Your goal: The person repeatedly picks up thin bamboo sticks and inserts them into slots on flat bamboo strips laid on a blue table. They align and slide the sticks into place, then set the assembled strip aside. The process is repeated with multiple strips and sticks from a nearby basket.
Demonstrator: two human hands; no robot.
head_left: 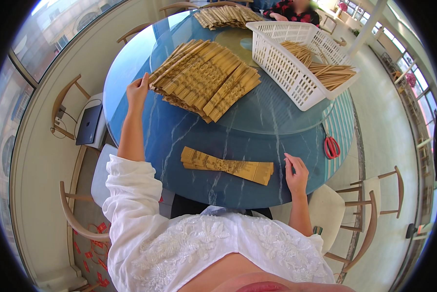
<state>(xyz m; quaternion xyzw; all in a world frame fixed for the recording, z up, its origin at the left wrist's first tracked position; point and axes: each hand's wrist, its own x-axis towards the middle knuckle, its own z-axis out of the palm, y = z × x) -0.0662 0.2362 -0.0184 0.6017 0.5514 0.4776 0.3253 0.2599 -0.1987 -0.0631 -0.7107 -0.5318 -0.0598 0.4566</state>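
Observation:
My left hand [138, 91] reaches to the left edge of a large layered pile of gold-brown paper chopstick sleeves [204, 73]. Its thumb and fingers are pinched together at the end of a sleeve there; how firmly they grip is hard to see. Close in front of me lies a small fanned stack of flat gold-brown sleeves [250, 170], crossing at its middle. To the right of that stack, apart from it, my right hand [297, 176] hovers over the table with loosely bent fingers and nothing in it.
A white plastic basket [289, 73] holds loose wooden chopsticks [330, 75]. Red-handled scissors [331, 147] lie at the right on a striped cloth [344, 124]. Another sleeve pile [228, 17] sits on the far side of the round blue table [179, 182]. A person [291, 12] sits opposite.

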